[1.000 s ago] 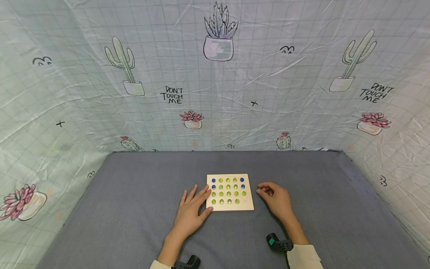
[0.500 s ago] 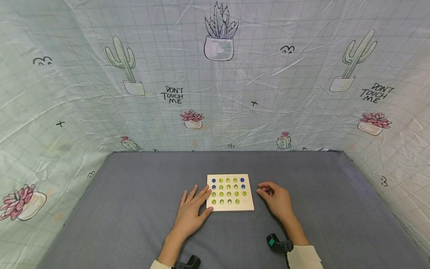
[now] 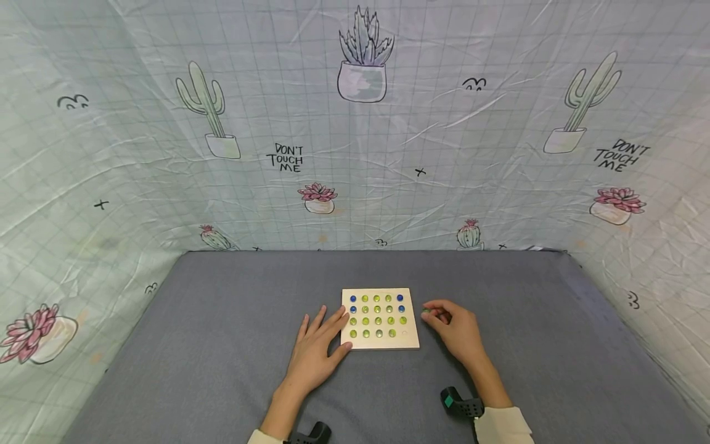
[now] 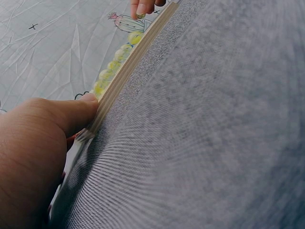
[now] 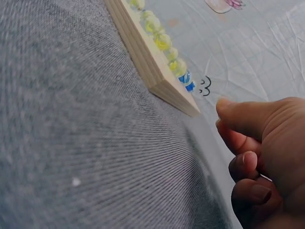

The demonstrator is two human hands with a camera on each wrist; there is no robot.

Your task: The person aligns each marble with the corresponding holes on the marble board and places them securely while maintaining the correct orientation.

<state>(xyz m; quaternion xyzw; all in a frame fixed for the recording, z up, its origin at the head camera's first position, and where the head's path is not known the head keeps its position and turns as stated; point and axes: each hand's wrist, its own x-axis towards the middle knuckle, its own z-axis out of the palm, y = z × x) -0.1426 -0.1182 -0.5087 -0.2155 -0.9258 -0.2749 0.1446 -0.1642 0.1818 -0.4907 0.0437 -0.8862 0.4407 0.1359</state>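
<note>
A pale wooden board [image 3: 413, 342] lies on the cloth, with rows of glass marbles in its hollows. Most are yellow-green marbles [image 3: 378, 320]; several blue marbles [image 3: 400, 298] sit at the two far corners. The front right hollow [image 3: 404, 333] holds no marble. My left hand [image 3: 315, 357], fingers spread, rests on the board's left side, its thumb at the front left corner. Just right of the board, my right hand [image 3: 457, 330] pinches a green marble [image 4: 141, 16] between thumb and index finger. In the right wrist view the thumb hides that marble.
Grey cloth [image 3: 233, 320] covers the table around the board. A printed curtain [image 3: 388, 135] stands behind and at both sides. Black wrist straps [image 3: 461, 402] sit on both forearms.
My right hand has shifted very slightly left towards the board, still pinching the marble. The left hand and the board have stayed in place.
</note>
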